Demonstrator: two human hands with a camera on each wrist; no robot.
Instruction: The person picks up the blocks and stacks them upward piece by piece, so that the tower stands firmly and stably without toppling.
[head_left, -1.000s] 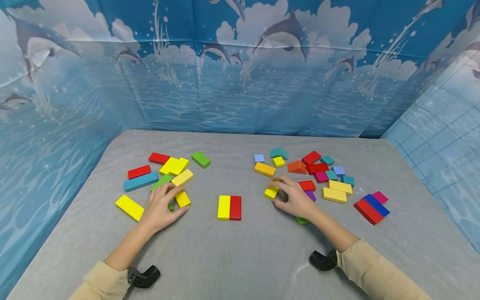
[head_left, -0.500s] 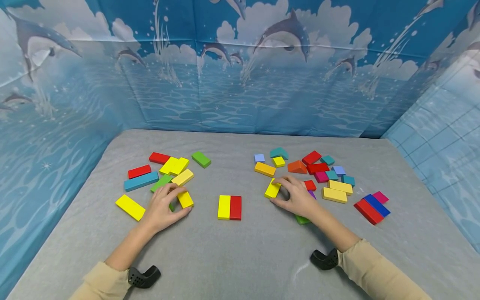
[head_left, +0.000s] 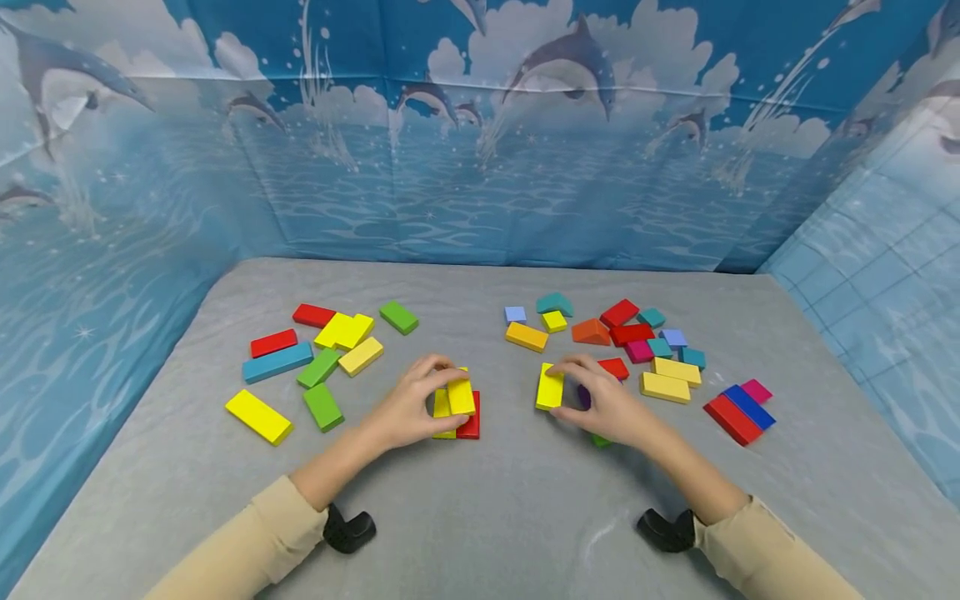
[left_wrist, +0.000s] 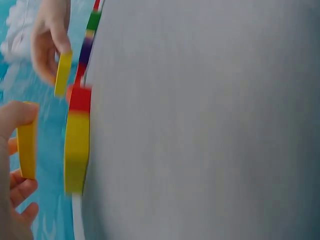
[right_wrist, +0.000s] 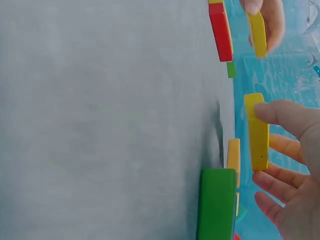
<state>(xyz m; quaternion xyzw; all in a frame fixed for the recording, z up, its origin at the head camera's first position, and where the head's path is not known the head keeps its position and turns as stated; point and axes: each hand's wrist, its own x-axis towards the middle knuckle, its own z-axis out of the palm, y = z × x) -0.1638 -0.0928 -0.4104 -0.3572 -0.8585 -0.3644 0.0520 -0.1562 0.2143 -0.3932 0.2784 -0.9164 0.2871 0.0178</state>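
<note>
In the head view my left hand point(head_left: 416, 406) pinches a yellow block point(head_left: 461, 397) between thumb and fingers. That block hangs over a pair of blocks lying side by side on the table, one yellow point(head_left: 441, 406) and one red point(head_left: 470, 428), both partly covered. To the right, my right hand point(head_left: 609, 402) pinches another yellow block point(head_left: 550, 388) by its ends. The right wrist view has this yellow block point(right_wrist: 258, 135) raised off the table, under the thumb. A purple block point(head_left: 583, 397) and a green block point(head_left: 601, 440) are partly hidden by the right hand.
Loose blocks lie at the left, among them a blue one point(head_left: 277, 363), a long yellow one point(head_left: 258, 416) and a green one point(head_left: 323, 407). More blocks spread at the right, including pale yellow ones point(head_left: 665, 387) and a red one point(head_left: 731, 419). A dolphin-print curtain point(head_left: 480, 200) borders the grey table point(head_left: 510, 517).
My left hand has carried its yellow block right, from the left group to over the yellow and red pair. The right hand's yellow block has turned more upright in view and shifted slightly.
</note>
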